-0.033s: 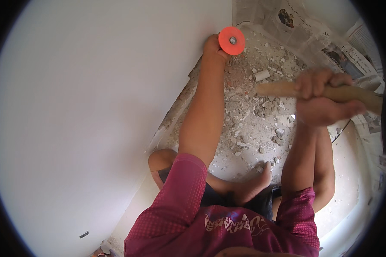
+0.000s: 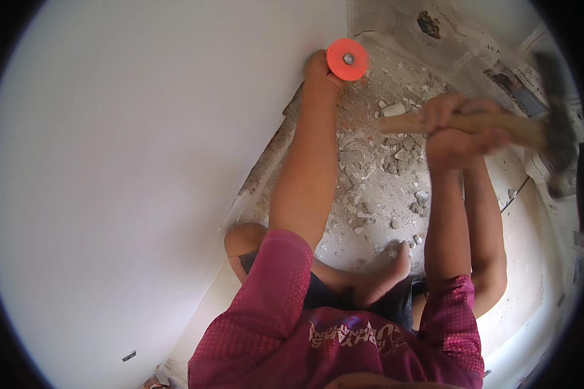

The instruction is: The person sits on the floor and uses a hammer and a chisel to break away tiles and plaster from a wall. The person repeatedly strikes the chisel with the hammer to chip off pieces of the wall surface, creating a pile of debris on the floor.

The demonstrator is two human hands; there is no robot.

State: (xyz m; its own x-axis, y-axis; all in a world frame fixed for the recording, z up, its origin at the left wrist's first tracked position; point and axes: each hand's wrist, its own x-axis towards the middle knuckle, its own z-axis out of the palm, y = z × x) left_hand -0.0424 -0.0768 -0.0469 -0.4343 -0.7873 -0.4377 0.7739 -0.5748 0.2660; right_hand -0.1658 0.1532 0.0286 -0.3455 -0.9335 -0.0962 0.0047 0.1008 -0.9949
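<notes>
At the foot of the wall, my left hand (image 2: 318, 69) is closed round a chisel (image 2: 348, 59). Its round orange hand guard and metal striking end face up and cover part of the fingers; the blade is hidden below. My right hand (image 2: 461, 129) grips the wooden handle of a hammer (image 2: 532, 131) with its fingers wrapped over it. The hammer's dark head (image 2: 557, 123), blurred by motion, is out to the right, well apart from the chisel. The handle's butt end points left over the rubble (image 2: 370, 168).
A white wall (image 2: 143, 162) rises along the left, with a broken strip (image 2: 266, 159) at its base. Newspaper sheets (image 2: 461, 39) cover the far floor and right side. A white cylindrical piece (image 2: 392, 109) lies among the debris. My bare foot (image 2: 386, 279) rests near the rubble's close edge.
My right hand has moved left and slightly away from me with the hammer, and the hammer's head has come into view. My left hand and the chisel have shifted very little.
</notes>
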